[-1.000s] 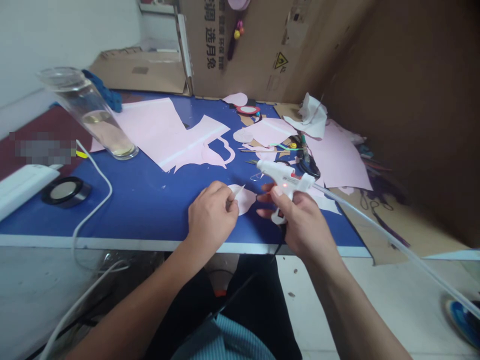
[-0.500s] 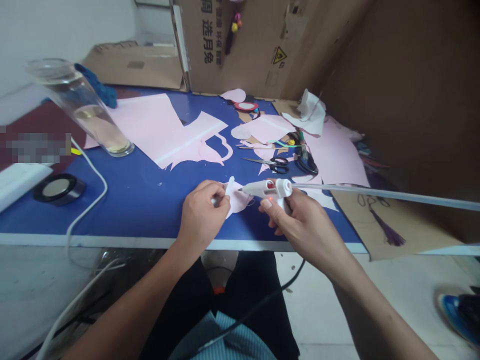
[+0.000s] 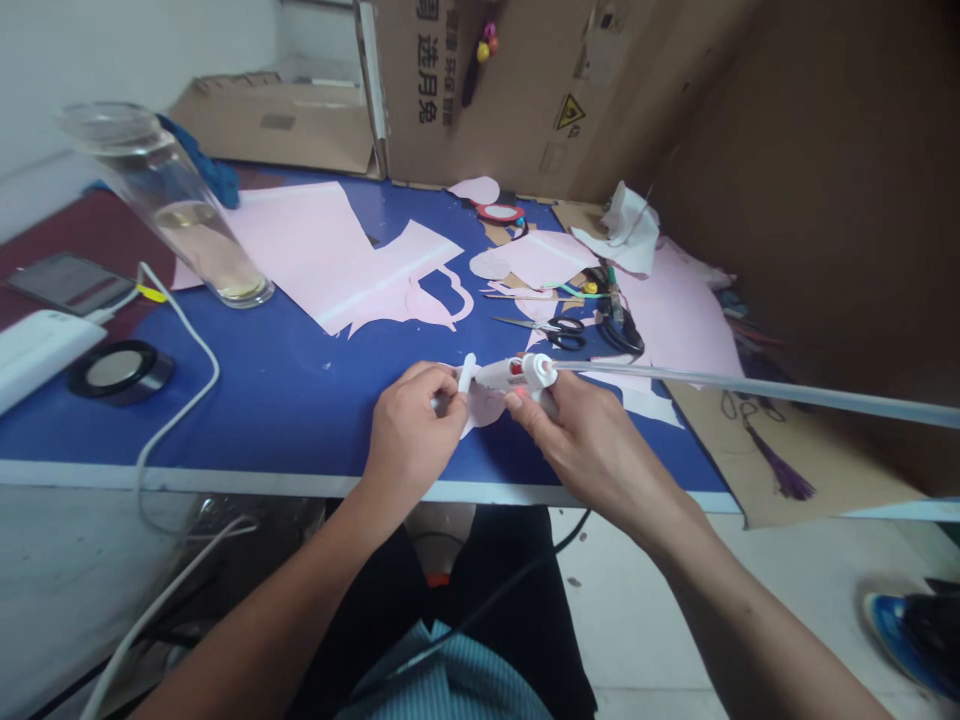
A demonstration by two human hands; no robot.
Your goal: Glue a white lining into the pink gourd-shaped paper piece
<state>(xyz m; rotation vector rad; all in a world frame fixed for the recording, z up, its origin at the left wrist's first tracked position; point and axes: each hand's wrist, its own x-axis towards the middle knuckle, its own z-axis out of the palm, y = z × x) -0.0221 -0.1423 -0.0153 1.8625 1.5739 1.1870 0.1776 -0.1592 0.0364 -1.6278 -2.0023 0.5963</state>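
My right hand [image 3: 570,415] is closed round a white hot glue gun [image 3: 536,375], with a red light glowing near the thumb. A long clear glue stick [image 3: 720,380] runs out of its back to the right. Its nozzle points left, against or very close to a small white strip with a rounded end [image 3: 467,372]. Between thumb and bent fingers, my left hand [image 3: 420,415] pinches this strip. A pale pink paper cutout [image 3: 486,412] lies below the nozzle, partly covered by the left hand; whether those fingers also grip it, I cannot tell.
Black-handled scissors [image 3: 562,330] lie beyond the glue gun, among pink paper scraps [image 3: 551,258]. A glass of liquid [image 3: 210,240], a tape roll [image 3: 120,372] and a white cable [image 3: 180,400] are at left. Cardboard [image 3: 510,120] walls the back; a purple tassel [image 3: 784,465] lies right.
The glue gun has moved left, bringing its nozzle up to the white strip and over the pink cutout. My left hand keeps its pinch. The whole view has shifted slightly.
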